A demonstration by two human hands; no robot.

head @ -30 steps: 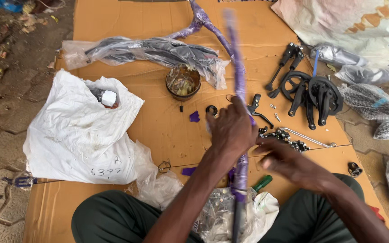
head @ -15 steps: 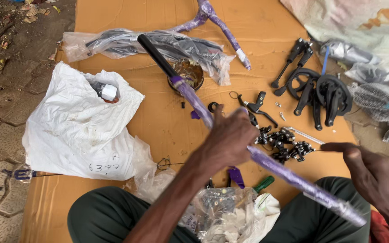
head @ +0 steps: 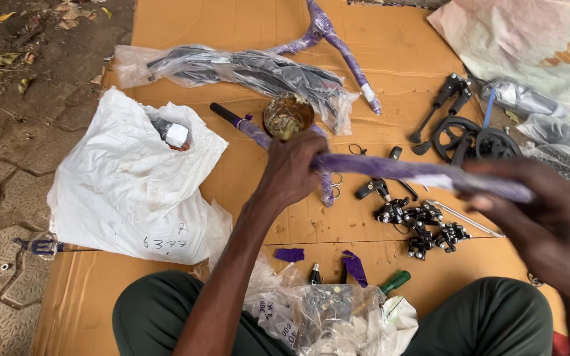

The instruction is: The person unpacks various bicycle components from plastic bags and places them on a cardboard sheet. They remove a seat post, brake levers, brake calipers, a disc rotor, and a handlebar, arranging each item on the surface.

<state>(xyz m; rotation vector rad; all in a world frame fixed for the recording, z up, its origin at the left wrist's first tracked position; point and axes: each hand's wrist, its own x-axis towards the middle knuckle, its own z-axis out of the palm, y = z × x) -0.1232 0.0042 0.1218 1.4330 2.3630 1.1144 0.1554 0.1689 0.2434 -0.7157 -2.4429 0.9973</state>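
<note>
Gripping with the left hand (head: 291, 168), fingers closed over the middle of a long metal tube wrapped in purple film with a bare black end (head: 390, 170); pinching its far end with the right hand (head: 549, 224), blurred and close to the camera, thumb under and fingers over as far as can be told. Holding the tube level, lifted above the sheet of brown cardboard (head: 232, 20) and crossing just over a small round tin of yellowish grease (head: 288, 113). Judged from this: handling the wrapped tube between both hands, wrapping on along most of its length. Calls next for a firm hold at both ends and for keeping clear of the tin below. Counted: two purple-wrapped tubes, one in hand and one bent tube in purple wrap (head: 338, 39) lying at the top of the cardboard; two torn purple scraps (head: 289, 254) near the knees; one tin; one crumpled white plastic bag (head: 126, 184) at the left; one long clear bag of black parts (head: 245, 69); one green-handled tool (head: 396, 282); one cluster of small black brake pieces (head: 423, 224), too tangled to count singly.
</note>
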